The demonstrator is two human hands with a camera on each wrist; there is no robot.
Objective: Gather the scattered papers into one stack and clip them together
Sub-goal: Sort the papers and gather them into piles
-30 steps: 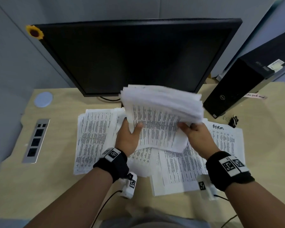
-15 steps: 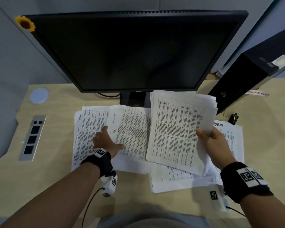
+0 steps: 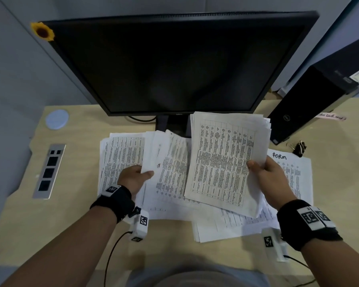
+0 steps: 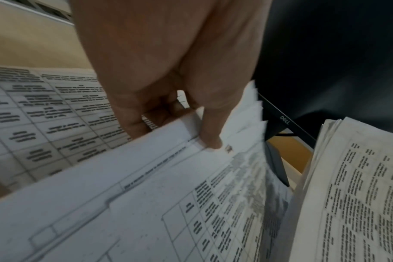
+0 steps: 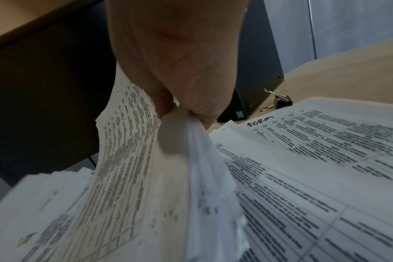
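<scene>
Thick stack of printed papers [image 3: 224,162], lifted above the desk [image 3: 19,224] before the monitor [image 3: 174,63], pinched at its right edge by the right hand [image 3: 272,179]. Left hand [image 3: 133,178] grips a smaller bundle [image 3: 166,162] by its left edge, thumb on top. Loose sheets [image 3: 120,154] lie beneath; binder clip [image 3: 299,147] rests beside the "FORM" sheet [image 3: 294,172].

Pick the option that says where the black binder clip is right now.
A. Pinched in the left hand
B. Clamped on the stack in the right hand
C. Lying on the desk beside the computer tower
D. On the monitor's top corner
C: the binder clip lies on the desk next to the computer tower, untouched by both hands.
</scene>
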